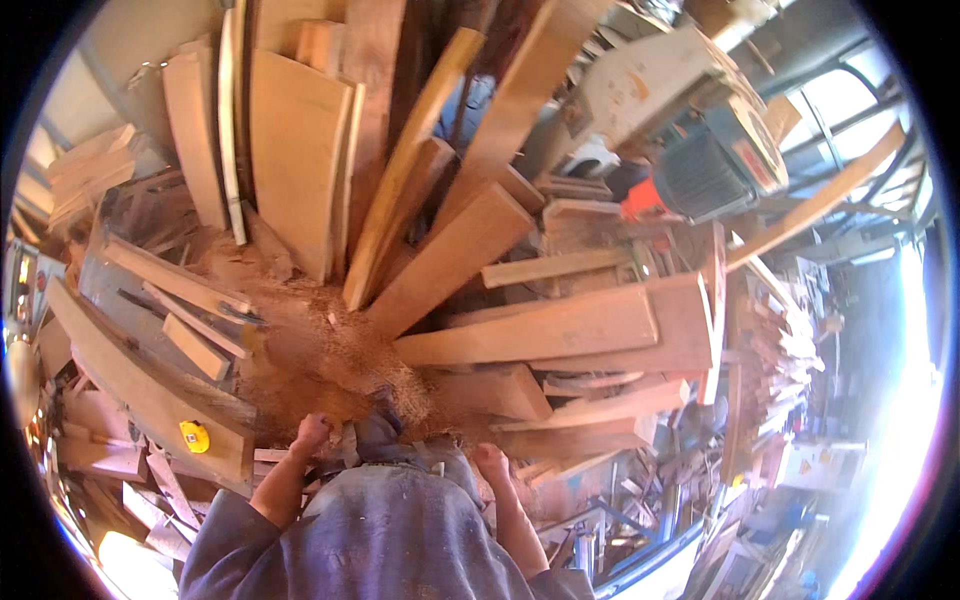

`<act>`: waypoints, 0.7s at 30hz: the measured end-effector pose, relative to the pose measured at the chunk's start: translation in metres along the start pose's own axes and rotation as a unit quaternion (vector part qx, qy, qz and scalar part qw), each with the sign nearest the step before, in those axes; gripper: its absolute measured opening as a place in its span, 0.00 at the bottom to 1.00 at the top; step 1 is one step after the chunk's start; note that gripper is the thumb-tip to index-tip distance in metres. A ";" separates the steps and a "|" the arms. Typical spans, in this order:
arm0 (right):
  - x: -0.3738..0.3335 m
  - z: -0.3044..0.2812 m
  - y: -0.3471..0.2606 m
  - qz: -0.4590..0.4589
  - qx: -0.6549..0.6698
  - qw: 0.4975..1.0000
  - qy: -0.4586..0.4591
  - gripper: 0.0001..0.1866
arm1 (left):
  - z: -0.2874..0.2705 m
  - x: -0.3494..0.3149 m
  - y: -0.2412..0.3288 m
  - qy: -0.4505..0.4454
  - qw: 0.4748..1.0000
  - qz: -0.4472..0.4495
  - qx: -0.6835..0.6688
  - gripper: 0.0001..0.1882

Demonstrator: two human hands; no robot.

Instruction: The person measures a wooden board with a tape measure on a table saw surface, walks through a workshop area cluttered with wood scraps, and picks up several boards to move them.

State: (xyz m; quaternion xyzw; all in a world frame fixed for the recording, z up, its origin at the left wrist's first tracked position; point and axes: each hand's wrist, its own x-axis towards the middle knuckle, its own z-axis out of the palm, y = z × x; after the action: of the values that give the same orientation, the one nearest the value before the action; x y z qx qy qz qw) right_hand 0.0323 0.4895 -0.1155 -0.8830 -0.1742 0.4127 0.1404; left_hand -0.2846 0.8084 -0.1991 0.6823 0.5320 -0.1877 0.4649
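Note:
My left hand [314, 433] is held beside my body with its fingers curled, and no object shows in it. On the other side my right hand [490, 459] is likewise curled in a loose fist; nothing sticks out of it. Both are small and slightly blurred. Left of my left hand lies a long wooden plank [150, 385], with a yellow tape measure [194, 436] resting near its closer end. Below and ahead of me, wood shavings [330, 350] cover the floor. Right of them, several thick boards [540, 328] lie fanned out, their ends toward my feet.
Tall boards [295, 150] lean upright ahead, and a thick reddish board [455, 260] slants across the shavings. A large machine with a dark ribbed motor [705, 165] stands at the far right. Stacked offcuts [770, 350] and a blue metal frame [650, 560] lie to the right.

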 end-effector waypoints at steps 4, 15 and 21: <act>0.045 0.006 -0.062 -0.084 0.038 0.995 -0.023 0.24 | -0.003 0.001 -0.010 0.074 0.996 -0.002 -0.042 0.13; 0.106 -0.002 -0.049 -0.170 -0.140 0.969 -0.115 0.17 | 0.071 -0.072 -0.018 0.138 0.979 -0.119 -0.097 0.16; 0.114 -0.050 -0.010 -0.157 -0.227 0.940 -0.199 0.14 | 0.156 -0.097 -0.038 0.192 0.941 -0.174 -0.219 0.17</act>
State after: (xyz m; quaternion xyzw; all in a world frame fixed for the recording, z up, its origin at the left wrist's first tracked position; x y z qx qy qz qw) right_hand 0.1379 0.5420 -0.1580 -0.7529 -0.4238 0.5021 -0.0386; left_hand -0.3168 0.6245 -0.2205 0.4839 0.7493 -0.0100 0.4519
